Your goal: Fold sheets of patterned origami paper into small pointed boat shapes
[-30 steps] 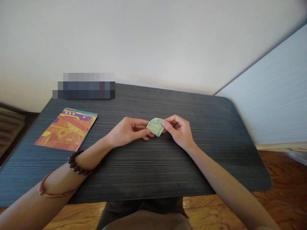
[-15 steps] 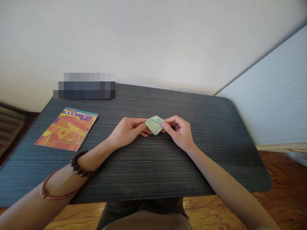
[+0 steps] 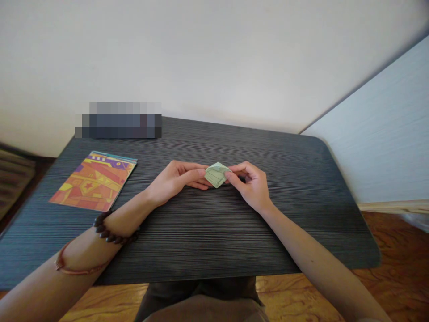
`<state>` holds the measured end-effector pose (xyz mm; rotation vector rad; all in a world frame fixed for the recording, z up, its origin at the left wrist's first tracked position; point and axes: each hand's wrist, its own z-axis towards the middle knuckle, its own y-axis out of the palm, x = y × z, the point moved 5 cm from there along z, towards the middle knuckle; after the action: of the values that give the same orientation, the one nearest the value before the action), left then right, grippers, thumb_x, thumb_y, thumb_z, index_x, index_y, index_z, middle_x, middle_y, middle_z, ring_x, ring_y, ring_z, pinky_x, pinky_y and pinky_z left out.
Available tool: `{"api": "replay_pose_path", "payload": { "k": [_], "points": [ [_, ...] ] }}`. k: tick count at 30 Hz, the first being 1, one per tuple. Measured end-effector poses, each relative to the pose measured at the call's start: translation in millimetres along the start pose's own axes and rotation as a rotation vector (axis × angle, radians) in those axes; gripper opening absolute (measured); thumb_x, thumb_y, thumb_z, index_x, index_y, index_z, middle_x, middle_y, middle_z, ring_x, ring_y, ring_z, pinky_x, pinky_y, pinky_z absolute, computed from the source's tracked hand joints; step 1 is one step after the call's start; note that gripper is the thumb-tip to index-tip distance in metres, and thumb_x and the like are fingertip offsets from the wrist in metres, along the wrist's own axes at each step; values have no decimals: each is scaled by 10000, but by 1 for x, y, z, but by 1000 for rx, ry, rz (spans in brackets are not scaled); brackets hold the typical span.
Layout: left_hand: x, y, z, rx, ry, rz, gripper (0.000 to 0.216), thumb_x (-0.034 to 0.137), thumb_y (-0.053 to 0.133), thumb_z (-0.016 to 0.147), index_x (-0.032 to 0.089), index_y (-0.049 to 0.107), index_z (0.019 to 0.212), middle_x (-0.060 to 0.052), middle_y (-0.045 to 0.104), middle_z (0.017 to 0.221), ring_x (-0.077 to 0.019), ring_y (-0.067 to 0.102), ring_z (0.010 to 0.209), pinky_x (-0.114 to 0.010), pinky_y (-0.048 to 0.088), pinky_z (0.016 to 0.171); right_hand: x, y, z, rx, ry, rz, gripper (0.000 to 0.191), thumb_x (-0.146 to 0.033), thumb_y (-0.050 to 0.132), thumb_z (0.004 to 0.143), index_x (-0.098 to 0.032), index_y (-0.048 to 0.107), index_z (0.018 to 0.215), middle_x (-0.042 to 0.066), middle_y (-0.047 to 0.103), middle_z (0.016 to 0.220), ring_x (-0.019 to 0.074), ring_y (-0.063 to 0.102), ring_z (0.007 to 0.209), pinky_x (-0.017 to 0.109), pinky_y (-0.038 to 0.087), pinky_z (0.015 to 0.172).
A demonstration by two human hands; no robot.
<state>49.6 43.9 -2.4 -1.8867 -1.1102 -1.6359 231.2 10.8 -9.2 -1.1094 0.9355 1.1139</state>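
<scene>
A small folded piece of pale green paper (image 3: 217,174) sits just above the dark striped table (image 3: 214,232), near its middle. My left hand (image 3: 176,179) pinches its left side with fingers and thumb. My right hand (image 3: 252,184) pinches its right side, fingers curled. Both wrists rest on or close to the tabletop. My left forearm wears a dark bead bracelet and a thin reddish cord.
A stack of colourful patterned paper sheets (image 3: 94,180), orange and purple on top, lies at the table's left. A blurred dark object (image 3: 118,120) stands at the back left edge. A pale wall runs behind and a light panel (image 3: 382,134) stands to the right.
The green paper has turned a little and shifted slightly away from me. My left fingers have slid along its left edge. Both arms stay in nearly the same place.
</scene>
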Motion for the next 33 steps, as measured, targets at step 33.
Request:
{"api": "replay_pose_path", "payload": {
  "k": [33],
  "points": [
    [-2, -1, 4, 136, -3, 242, 343, 384, 657, 772, 134, 706, 1000, -64, 736, 869, -187, 686, 789, -282, 572, 753, -4, 4, 3, -159, -15, -82, 173, -387, 701, 733, -243, 702, 830, 7, 723, 830, 166, 649, 751, 311, 505, 686]
  ]
}}
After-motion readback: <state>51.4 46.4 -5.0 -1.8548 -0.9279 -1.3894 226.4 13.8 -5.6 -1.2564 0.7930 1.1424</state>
